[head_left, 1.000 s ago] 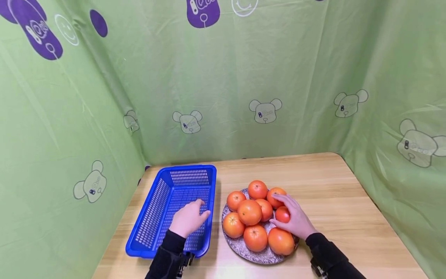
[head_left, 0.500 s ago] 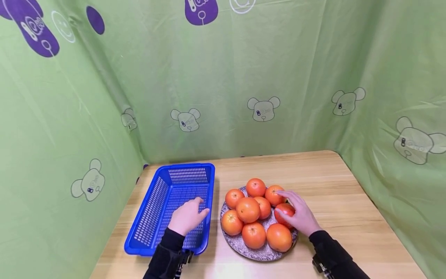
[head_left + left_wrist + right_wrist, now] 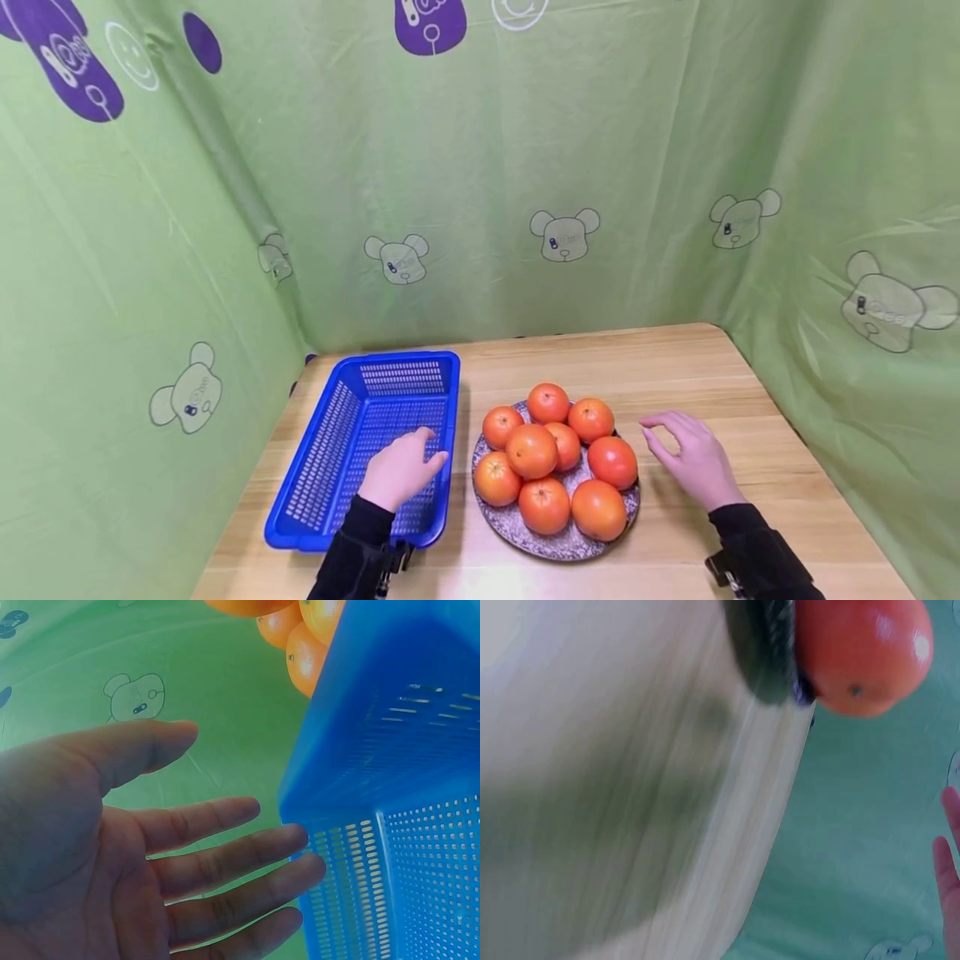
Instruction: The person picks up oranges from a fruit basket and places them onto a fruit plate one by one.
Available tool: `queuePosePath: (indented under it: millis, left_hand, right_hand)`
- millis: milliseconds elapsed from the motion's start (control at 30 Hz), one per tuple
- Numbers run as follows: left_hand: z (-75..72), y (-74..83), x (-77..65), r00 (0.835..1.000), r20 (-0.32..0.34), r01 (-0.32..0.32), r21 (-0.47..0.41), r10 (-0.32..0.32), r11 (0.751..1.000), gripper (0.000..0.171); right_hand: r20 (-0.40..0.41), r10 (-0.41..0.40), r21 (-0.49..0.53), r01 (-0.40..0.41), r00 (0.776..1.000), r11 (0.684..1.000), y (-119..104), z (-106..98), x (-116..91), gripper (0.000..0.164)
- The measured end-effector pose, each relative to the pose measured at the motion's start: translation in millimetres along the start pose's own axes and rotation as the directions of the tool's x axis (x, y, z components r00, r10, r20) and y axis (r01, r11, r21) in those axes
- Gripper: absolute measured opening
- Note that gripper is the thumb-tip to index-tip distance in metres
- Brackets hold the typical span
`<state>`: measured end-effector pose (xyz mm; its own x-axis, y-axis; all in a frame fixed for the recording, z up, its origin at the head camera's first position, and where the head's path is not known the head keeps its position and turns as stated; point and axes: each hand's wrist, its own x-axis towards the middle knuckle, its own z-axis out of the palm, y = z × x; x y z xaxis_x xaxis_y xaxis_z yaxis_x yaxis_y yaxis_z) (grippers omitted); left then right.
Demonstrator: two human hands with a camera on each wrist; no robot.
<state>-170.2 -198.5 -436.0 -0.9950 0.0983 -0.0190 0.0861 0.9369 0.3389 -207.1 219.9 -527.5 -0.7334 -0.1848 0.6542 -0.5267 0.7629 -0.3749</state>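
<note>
Several oranges (image 3: pixel 532 451) sit on a round speckled plate (image 3: pixel 514 527), one of them resting on top of the others. A redder round fruit (image 3: pixel 612 462) lies at the plate's right rim; the right wrist view shows this fruit (image 3: pixel 866 656) up close. To the right of the plate, above the table, is my right hand (image 3: pixel 697 461), holding nothing, its thumb and fingers loosely bent and apart. My left hand (image 3: pixel 400 468) hovers over the blue plastic basket (image 3: pixel 453 417), near its right side. In the left wrist view, the left fingers (image 3: pixel 225 862) are spread and relaxed.
The basket stands left of the plate on a wooden table (image 3: pixel 675 367). Green printed curtains (image 3: pixel 480 167) enclose the table at the back and both sides. Black sleeves with wrist cameras cover both forearms.
My right hand has let go of the redder fruit, which now sits on the plate's right side, and has drawn away to the right. My left hand stays over the basket.
</note>
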Motion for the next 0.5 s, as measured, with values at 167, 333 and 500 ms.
queuePosePath:
  millis: [167, 333, 500]
  left_hand:
    - [5.3, 2.1, -8.8, 1.000, -0.005, 0.004, -0.007, -0.004, 1.000, 0.041]
    - [21.8, 8.3, -26.6, 0.998, -0.067, 0.000, 0.042, 0.003, 0.999, 0.044]
    - [48.9, 15.6, -41.9, 0.984, -0.177, 0.006, 0.064, 0.006, 0.998, 0.051]
  right_hand:
    - [0.089, 0.085, -0.082, -0.078, 0.992, 0.994, 10.0, -9.8, -13.2, 0.013]
    - [0.159, 0.175, -0.097, -0.161, 0.972, 0.982, 19.0, -13.5, -26.4, 0.008]
    - [0.194, 0.233, -0.103, -0.216, 0.953, 0.971, 23.5, -16.8, -35.8, 0.008]
